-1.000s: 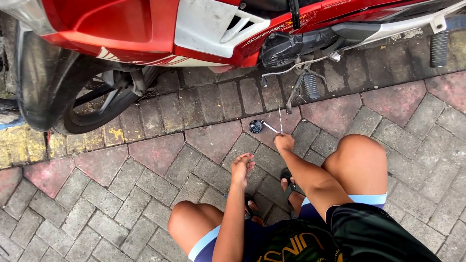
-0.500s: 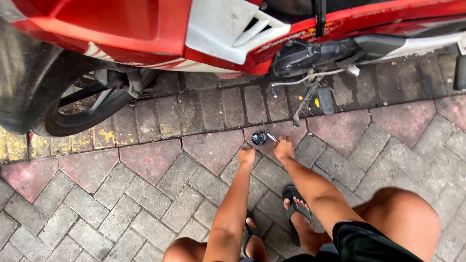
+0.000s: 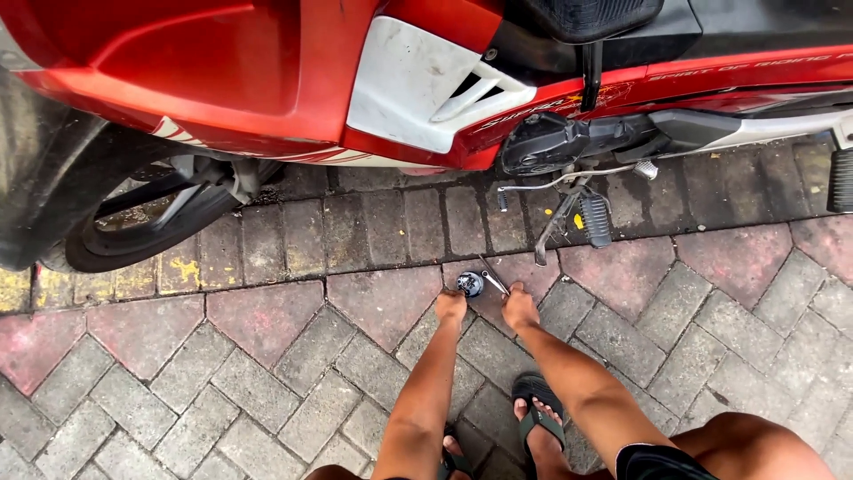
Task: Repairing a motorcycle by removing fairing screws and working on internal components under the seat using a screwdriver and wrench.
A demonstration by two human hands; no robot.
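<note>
I crouch on brick paving beside a red and white motorcycle [image 3: 293, 80]. Both arms reach forward to the ground. My left hand [image 3: 451, 308] rests with its fingers curled just below a small round dark metal part [image 3: 469, 284] lying on a reddish paver. My right hand [image 3: 519, 308] is beside it, its fingers at the near end of a thin metal tool [image 3: 493, 277] that lies next to the round part. Whether either hand grips anything is hidden by the fingers.
The motorcycle's front wheel [image 3: 133, 222] is at the left. Its kick lever and footpeg [image 3: 593, 218] hang over the dark pavers just beyond my hands. My sandalled foot [image 3: 538, 416] is below my right arm, my knee [image 3: 764, 444] at bottom right.
My left hand has come forward from mid-air down to the round part. My right hand stays at the tool. The view has tilted up, showing more of the motorcycle.
</note>
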